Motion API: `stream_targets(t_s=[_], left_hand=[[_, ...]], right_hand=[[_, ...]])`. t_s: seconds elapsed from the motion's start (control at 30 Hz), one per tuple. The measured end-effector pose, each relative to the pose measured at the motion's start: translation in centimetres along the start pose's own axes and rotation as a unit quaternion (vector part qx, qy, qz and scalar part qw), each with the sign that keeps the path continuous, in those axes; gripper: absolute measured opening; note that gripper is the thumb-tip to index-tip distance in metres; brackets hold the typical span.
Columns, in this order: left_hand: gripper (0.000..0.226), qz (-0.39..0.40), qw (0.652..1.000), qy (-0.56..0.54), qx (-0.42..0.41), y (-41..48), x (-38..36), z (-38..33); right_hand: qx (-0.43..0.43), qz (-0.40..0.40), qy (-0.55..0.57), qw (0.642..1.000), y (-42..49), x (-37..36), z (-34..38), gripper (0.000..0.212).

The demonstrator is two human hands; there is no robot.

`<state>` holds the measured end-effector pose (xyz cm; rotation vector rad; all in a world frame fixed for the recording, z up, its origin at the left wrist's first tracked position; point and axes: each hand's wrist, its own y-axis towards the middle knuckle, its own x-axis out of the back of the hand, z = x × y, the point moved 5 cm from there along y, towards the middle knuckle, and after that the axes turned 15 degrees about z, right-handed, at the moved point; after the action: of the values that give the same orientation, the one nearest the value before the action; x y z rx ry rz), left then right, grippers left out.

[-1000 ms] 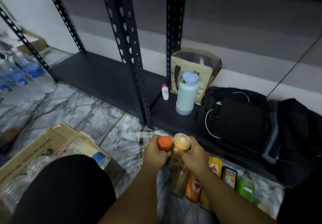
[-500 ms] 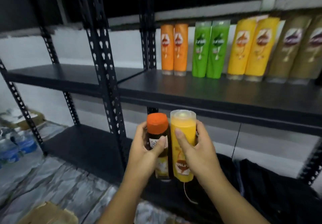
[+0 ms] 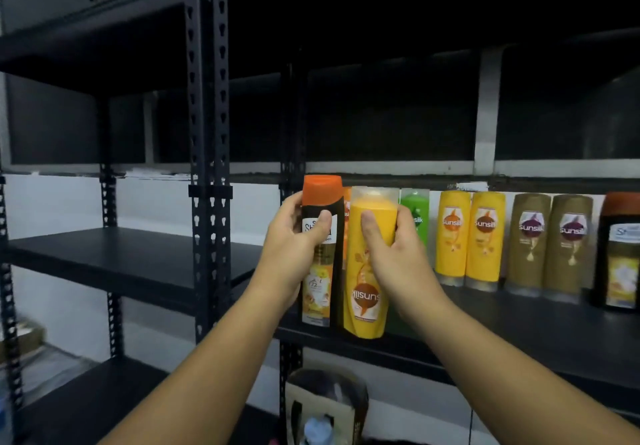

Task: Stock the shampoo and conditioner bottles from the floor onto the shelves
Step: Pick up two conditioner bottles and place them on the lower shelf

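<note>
Head view: left hand (image 3: 294, 254), fingers (image 3: 292, 204) curled round dark orange-capped bottle (image 3: 322, 288), upright before shelf (image 3: 519, 327); label half hidden by thumb. Touching it, yellow bottle (image 3: 363, 271) gripped in right hand (image 3: 398, 264), clear cap up, "sunsilk" upside down. Behind, on shelf: green bottle (image 3: 415, 216), yellow pair (image 3: 467, 236), olive pair (image 3: 550, 243), all marked "sunsilk".

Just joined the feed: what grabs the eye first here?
Two bottles held up side by side at centre: the left hand grips a black bottle with an orange cap, the right hand a yellow bottle, its label upside down. Behind them, a bright row of bottles lines the dark shelf to the right.
</note>
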<state>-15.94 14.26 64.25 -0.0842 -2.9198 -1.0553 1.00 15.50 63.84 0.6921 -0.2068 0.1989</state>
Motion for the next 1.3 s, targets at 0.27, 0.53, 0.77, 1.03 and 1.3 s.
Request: stream_targets(t_s=[0.27,0.53,0.77,1.03,1.3], left_hand=[[0.045,0.045,0.998,0.007,0.041,5.6,0.4,5.7],[0.089,0.169,0.981,0.075,0.065,5.2,0.5,10.5],[0.088,0.169,0.974,0.133,0.067,6.8,1.3,12.3],[0.078,0.140,0.965,0.194,0.108,7.4,0.8,14.8],[0.093,0.189,0.865,0.394,0.246,5.8,1.4,16.3]], right_hand=[[-0.041,0.005,-0.041,0.998,3.7,-0.4,-3.9,0.051],[-0.091,0.087,-0.037,0.991,2.9,-1.1,-10.7,0.063],[-0.104,0.080,-0.006,0.991,3.7,-1.0,-13.2,0.066],[-0.138,0.093,0.004,0.986,3.7,-1.0,-14.1,0.070],[-0.164,0.075,-0.005,0.984,3.5,-0.9,-14.2,0.056]])
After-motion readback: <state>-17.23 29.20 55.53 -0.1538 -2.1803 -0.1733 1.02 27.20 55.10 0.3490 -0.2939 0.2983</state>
